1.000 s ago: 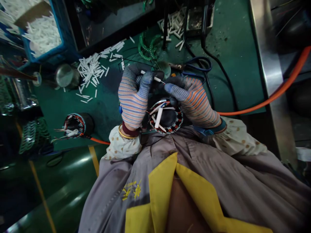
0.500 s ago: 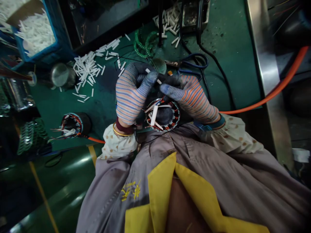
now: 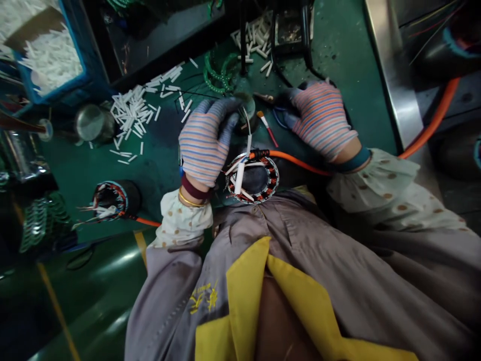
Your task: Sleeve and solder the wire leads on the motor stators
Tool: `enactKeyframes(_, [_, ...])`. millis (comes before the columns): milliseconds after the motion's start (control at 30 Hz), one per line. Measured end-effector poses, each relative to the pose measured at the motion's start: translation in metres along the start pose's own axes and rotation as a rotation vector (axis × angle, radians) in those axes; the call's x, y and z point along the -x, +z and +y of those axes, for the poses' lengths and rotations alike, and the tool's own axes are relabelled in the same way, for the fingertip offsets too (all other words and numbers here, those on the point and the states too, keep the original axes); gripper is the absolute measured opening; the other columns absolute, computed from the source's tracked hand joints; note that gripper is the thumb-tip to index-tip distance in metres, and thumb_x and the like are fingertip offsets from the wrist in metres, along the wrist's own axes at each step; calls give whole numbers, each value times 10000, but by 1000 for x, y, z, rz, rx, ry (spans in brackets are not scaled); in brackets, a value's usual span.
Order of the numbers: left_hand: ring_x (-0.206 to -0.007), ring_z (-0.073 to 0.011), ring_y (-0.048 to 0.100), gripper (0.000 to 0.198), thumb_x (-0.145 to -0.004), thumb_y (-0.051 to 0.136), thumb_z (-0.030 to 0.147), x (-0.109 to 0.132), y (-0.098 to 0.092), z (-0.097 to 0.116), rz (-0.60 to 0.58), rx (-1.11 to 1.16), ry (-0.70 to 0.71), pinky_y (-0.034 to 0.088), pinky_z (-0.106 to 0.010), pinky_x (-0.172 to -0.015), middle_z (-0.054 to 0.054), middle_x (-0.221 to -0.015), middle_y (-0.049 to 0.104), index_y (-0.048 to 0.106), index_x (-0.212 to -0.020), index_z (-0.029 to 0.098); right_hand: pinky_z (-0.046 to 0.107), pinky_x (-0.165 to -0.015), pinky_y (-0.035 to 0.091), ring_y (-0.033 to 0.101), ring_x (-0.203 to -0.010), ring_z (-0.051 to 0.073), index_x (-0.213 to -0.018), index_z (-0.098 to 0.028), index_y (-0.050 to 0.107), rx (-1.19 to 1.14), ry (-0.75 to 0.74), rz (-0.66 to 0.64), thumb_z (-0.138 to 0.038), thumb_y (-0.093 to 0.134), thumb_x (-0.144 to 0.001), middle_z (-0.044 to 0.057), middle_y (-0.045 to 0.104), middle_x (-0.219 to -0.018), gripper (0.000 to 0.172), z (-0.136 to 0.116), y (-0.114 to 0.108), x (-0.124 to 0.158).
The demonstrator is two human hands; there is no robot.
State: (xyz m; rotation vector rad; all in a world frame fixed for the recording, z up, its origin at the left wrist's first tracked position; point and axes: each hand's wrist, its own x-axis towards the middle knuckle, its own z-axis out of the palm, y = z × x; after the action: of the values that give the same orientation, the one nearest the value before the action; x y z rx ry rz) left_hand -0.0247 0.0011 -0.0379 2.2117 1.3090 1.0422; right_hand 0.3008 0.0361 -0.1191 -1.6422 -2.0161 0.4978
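My left hand, in a striped glove with dark fingertips, has thumb and fingers closed at the upper end of a thin pale wire. A white sleeve sits lower on that wire. The wire rises from a ring-shaped motor stator with red-and-black windings, close to my lap. A thicker white tube lies over the stator's left side. To the right, my right hand, gloved too, curls over the blue handles of scissors; the palm and most of the handles are hidden.
White sleeves lie scattered at left, below a blue bin. A small brush lies between my hands. An orange cable runs right from the stator. Another stator and a metal-lidded jar stand at left.
My right hand has left the wire and moved right onto the scissors' handles. The white sleeve now sits lower on the wire, near the stator. My left hand stays near the wire's end.
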Motion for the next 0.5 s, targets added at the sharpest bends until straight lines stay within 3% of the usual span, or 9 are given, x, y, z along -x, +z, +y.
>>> enactKeyframes(67, [-1255, -338, 797, 552, -1252, 663, 875, 1, 3, -7, -16, 24, -17, 688, -608, -1155, -44, -1349, 880, 850, -1398, 377, 463, -1126, 624, 773, -1146, 327, -1343, -248, 917, 78, 33, 13, -400, 983, -1047, 126, 877, -1175, 339, -16, -11, 14])
enactKeyframes(167, [-1318, -322, 786, 563, -1246, 664, 910, 12, 3, 0, -41, 80, -60, 675, -598, -1213, -16, -1342, 864, 807, -1385, 384, 531, -1164, 617, 796, -1284, 392, -1544, -229, 881, 214, 99, -62, -338, 974, -1046, 194, 869, -1441, 518, -49, -19, 34])
enactKeyframes(267, [-1335, -360, 809, 580, -1301, 582, 859, 18, 4, 15, 9, 68, -120, 670, -577, -1223, -71, -1310, 872, 827, -1389, 341, 522, -1061, 663, 828, -1101, 366, -1361, -184, 938, 174, 89, -162, -263, 921, -1051, 196, 915, -1245, 321, -71, -12, 37])
enactKeyframes(333, [-1325, -380, 821, 560, -1320, 576, 805, 16, 8, 20, 36, 31, -124, 671, -576, -1221, -110, -1352, 870, 845, -1415, 323, 552, -1047, 682, 841, -1035, 374, -1276, -202, 961, 84, 71, -143, -257, 857, -1060, 181, 928, -1159, 246, -75, -10, 33])
enactKeyframes(433, [-1378, -379, 805, 540, -1318, 581, 797, 9, 15, 14, 21, -5, -87, 666, -573, -1233, -105, -1445, 854, 828, -1463, 340, 596, -1165, 671, 859, -1216, 418, -1445, -297, 945, -78, 29, 8, -457, 782, -1137, 154, 943, -1327, 384, -79, -18, 30])
enactKeyframes(500, [-1371, -373, 791, 552, -1318, 545, 809, 5, 17, 2, 13, -5, -37, 668, -591, -1204, -92, -1440, 845, 810, -1485, 354, 566, -1195, 669, 853, -1254, 396, -1434, -357, 943, -204, -12, 80, -622, 738, -1165, 124, 946, -1350, 430, -84, -22, 33])
